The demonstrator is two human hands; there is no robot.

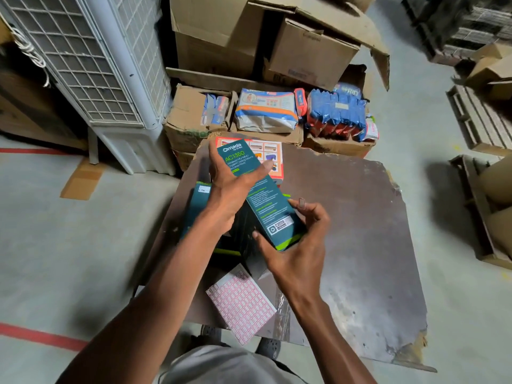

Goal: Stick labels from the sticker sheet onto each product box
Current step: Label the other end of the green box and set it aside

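Observation:
I hold a long teal product box [261, 198] marked "Omada AC1350" tilted above the brown table [360, 231]. My left hand [230, 181] grips its far end from the left side, thumb across the printed face. My right hand [293, 242] cups the near end, fingers curled round the green-edged corner. A small label sticks to my right index fingertip [301, 202]. More teal boxes [199, 206] lie under my left forearm, partly hidden. The pink-and-white sticker sheet [241, 303] lies on the table's near edge.
An orange-bordered box [273, 159] lies at the table's far edge behind the teal box. Cardboard cartons with packaged goods [266, 112] stand on the floor beyond. A white air cooler [97, 73] stands at the left. Cardboard trays [482, 120] sit at the right.

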